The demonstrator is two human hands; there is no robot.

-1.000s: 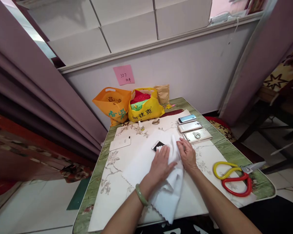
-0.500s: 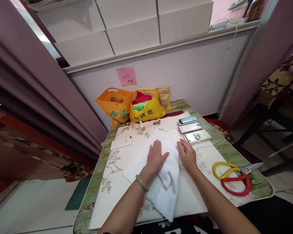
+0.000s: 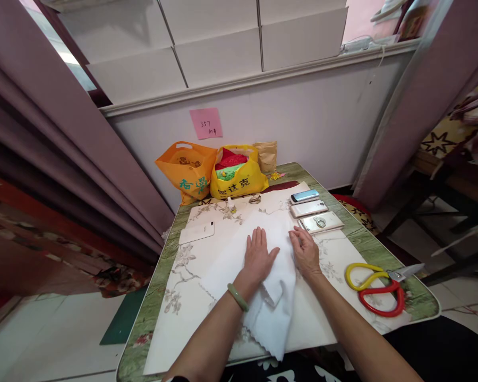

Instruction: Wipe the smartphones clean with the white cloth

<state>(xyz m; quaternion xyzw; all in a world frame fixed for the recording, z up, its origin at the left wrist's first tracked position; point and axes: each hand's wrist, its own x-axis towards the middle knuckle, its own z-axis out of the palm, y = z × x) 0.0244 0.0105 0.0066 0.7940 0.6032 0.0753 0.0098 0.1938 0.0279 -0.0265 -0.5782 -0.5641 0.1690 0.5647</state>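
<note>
A white cloth (image 3: 227,260) with a zigzag-cut edge lies loosely folded in the middle of the table, one corner hanging toward the front edge. My left hand (image 3: 258,254), a green bangle on its wrist, presses flat on top with fingers stretched and thumb apart. At the cloth's right edge, my right hand (image 3: 306,252) has its fingers curled, thumb and forefinger closed on the fabric; its other fingertips are partly hidden. Large scissors (image 3: 382,281) with one yellow and one red handle rest to the right of my right forearm.
Three phones (image 3: 318,222) lie in a row behind my right hand, and a white phone (image 3: 197,232) lies at left. An orange bag (image 3: 191,172), a yellow bag (image 3: 239,183) with coloured cloth and a brown paper pouch (image 3: 266,156) stand along the back. A small bottle (image 3: 231,204) lies before them.
My left hand has slid slightly to the right on the cloth, and the fold beside it has shifted a little. My right hand stays at the cloth's edge. The view has moved slightly.
</note>
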